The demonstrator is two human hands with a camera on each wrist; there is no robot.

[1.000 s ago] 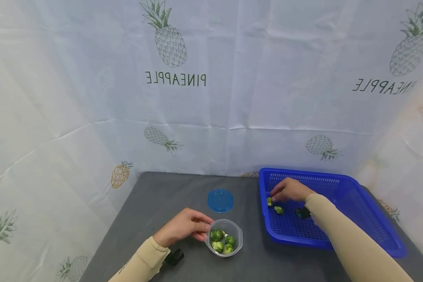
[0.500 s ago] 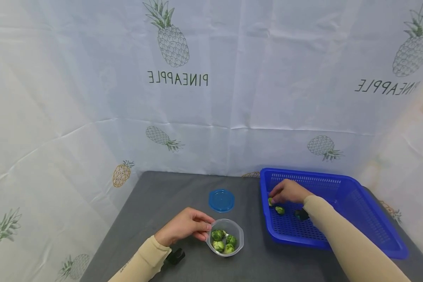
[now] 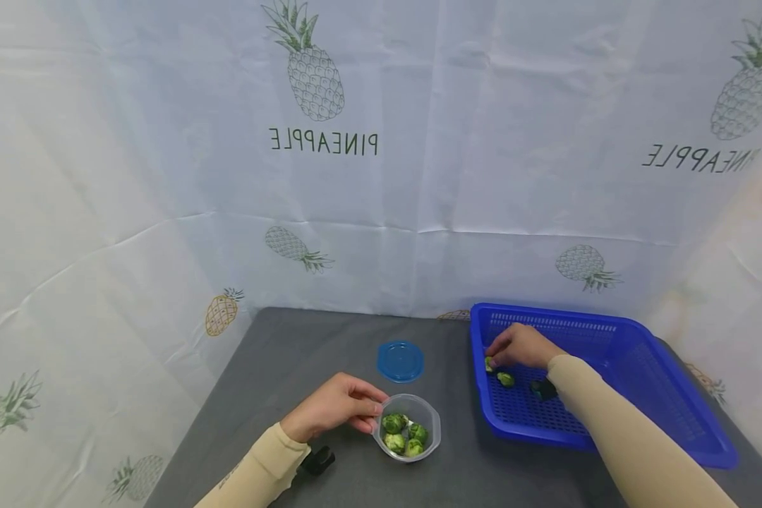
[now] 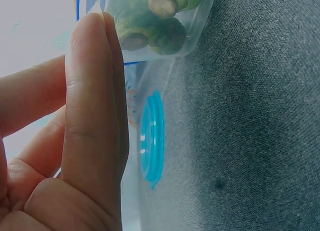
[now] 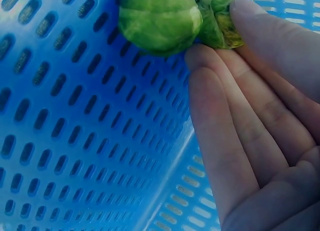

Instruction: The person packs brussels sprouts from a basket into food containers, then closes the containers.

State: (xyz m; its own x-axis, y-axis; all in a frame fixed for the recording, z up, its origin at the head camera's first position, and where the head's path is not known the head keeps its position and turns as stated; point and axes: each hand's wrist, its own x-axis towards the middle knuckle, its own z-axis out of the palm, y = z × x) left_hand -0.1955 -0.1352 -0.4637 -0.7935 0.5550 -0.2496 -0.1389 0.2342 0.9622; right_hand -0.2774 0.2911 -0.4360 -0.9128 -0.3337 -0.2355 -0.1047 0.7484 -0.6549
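Clear plastic tub (image 3: 408,427) sits near the front of the gray table (image 3: 292,367) w/ about four brussels sprouts (image 3: 401,434) inside. Left hand (image 3: 331,409) is at its 9 o'clock, fingertips pressed on the tub's wall, holding it steady. Blue lid (image 3: 400,360) lies flat at the tub's 12 o'clock, apart from it.

Blue slotted basket (image 3: 641,374) is over at 3 o'clock from the tub. Right hand (image 3: 519,346) is inside it, by the left wall — wrist cam shows the fingertips (image 5: 240,11) touching one sprout (image 5: 217,18), fingers fairly straight, but can't tell if it's actually gripped yet. A second sprout (image 3: 505,379) lies just beside it on the basket floor — at the hand's 6 o'clock.
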